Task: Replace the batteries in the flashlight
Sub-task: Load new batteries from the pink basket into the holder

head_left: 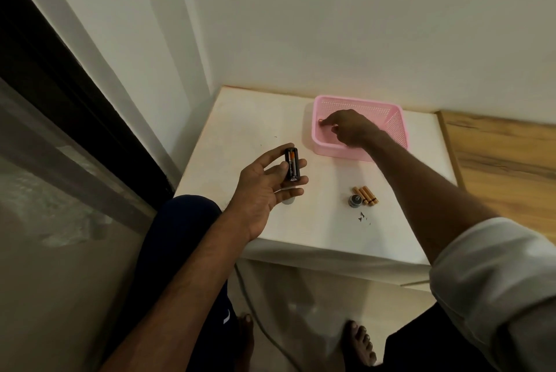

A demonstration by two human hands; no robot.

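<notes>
One battery holder [292, 168] lies gripped in left fingers [296, 191], while right fingers [331, 122] pinch a battery [320, 121] in the pink basket [394, 128].

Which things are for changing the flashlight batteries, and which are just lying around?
For the job: black battery holder in the left hand; three gold batteries; round cap; pink basket the right hand reaches into.
Just lying about: dark scraps; grey cable.
</notes>
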